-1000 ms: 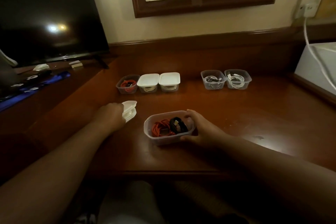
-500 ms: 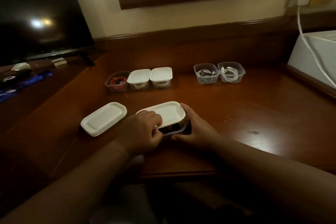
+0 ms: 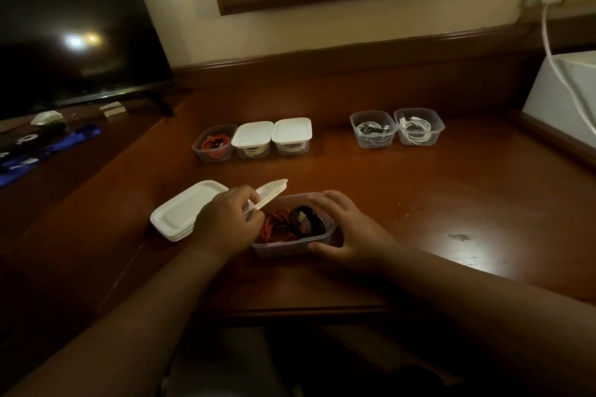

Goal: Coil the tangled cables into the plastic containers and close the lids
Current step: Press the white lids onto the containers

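Observation:
A clear plastic container (image 3: pixel 283 246) sits near the desk's front edge with a coiled orange cable (image 3: pixel 274 229) and a black cable (image 3: pixel 306 222) inside. My right hand (image 3: pixel 345 229) holds the container's right end, thumb at the front wall and fingers over the far rim. My left hand (image 3: pixel 225 224) pinches a white lid (image 3: pixel 269 193) that is tilted up on edge over the container's left side. The container is open on top.
A small stack of white lids (image 3: pixel 183 211) lies left of the container. At the back stand an open tub with an orange cable (image 3: pixel 214 143), two lidded tubs (image 3: pixel 272 138), and two open tubs with white cables (image 3: pixel 396 127). A TV (image 3: pixel 74 26) stands left, a white box (image 3: pixel 564 97) right.
Half a second ago the lid lay flat on the container under my left hand. Now it is lifted and tilted up on its left side, and the cables show again.

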A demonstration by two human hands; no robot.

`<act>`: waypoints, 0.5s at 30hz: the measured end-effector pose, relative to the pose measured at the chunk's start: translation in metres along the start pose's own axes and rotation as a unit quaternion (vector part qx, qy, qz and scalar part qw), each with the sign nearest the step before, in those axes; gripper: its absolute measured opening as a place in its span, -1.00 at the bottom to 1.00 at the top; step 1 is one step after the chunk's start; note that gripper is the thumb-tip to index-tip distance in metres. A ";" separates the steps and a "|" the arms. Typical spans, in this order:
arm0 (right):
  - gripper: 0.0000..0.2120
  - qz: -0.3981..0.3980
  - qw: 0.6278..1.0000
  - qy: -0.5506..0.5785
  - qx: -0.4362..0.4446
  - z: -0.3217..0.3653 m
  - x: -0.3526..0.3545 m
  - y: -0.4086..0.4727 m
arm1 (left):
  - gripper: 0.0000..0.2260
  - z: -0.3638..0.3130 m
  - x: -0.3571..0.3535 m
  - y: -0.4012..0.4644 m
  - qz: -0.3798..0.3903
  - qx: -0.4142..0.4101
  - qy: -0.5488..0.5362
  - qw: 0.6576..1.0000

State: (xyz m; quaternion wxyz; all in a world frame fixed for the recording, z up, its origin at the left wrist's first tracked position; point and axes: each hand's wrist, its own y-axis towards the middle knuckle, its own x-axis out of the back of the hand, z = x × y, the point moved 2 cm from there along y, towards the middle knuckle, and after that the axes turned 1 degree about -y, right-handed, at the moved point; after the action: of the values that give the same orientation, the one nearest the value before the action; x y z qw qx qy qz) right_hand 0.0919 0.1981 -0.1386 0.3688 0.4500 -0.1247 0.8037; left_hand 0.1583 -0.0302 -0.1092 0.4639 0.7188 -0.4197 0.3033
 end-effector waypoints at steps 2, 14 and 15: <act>-0.23 0.020 0.996 -0.082 0.014 0.004 -0.001 0.001 | -0.76 -0.003 -0.003 0.000 0.033 0.017 0.005 0.999; -0.26 0.097 0.957 -0.271 0.026 0.032 0.016 0.020 | -0.57 -0.027 0.001 0.022 0.228 -0.111 0.175 0.951; -0.25 0.097 0.956 -0.277 0.024 0.033 0.016 0.022 | -0.58 -0.029 0.001 0.023 0.229 -0.114 0.189 0.948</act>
State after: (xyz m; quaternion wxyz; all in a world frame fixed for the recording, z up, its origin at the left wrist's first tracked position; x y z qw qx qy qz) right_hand 0.0926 0.1729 -0.1041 0.2293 0.6492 -0.2458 0.6823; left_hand 0.1366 -0.0088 -0.0877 0.5315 0.4751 -0.5095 0.4818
